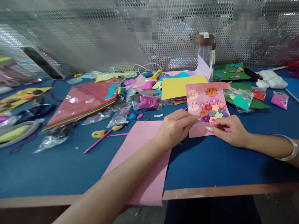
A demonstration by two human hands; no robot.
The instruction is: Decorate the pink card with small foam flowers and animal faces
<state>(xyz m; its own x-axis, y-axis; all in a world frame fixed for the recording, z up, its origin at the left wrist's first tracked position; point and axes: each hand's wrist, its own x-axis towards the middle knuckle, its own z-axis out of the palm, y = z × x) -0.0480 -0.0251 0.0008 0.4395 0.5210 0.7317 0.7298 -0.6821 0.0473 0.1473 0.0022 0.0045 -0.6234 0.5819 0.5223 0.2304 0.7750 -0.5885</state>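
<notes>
A pink card (198, 130) lies on the blue table, decorated with a cluster of colourful clay flowers (211, 109). Above the flowers are an orange cat face (211, 91) and two pale animal faces (193, 94). My left hand (175, 129) rests at the card's left edge, fingers pressed together; a bit of teal shows by the fingertips, but what they hold is hidden. Over the lower right of the card, my right hand (230, 130) is closed in a pinch on a small pink clay piece (225, 128). Beneath my left forearm lies a plain pink sheet (140, 140).
Stacked coloured sheets in plastic (81, 99), clay packets (149, 102) and a yellow sheet (175, 87) spread across the back. A tumbler (204, 49) stands by the perforated metal screen (93, 37). A purple stick (98, 141) lies left; more clay bags (279, 100) lie right.
</notes>
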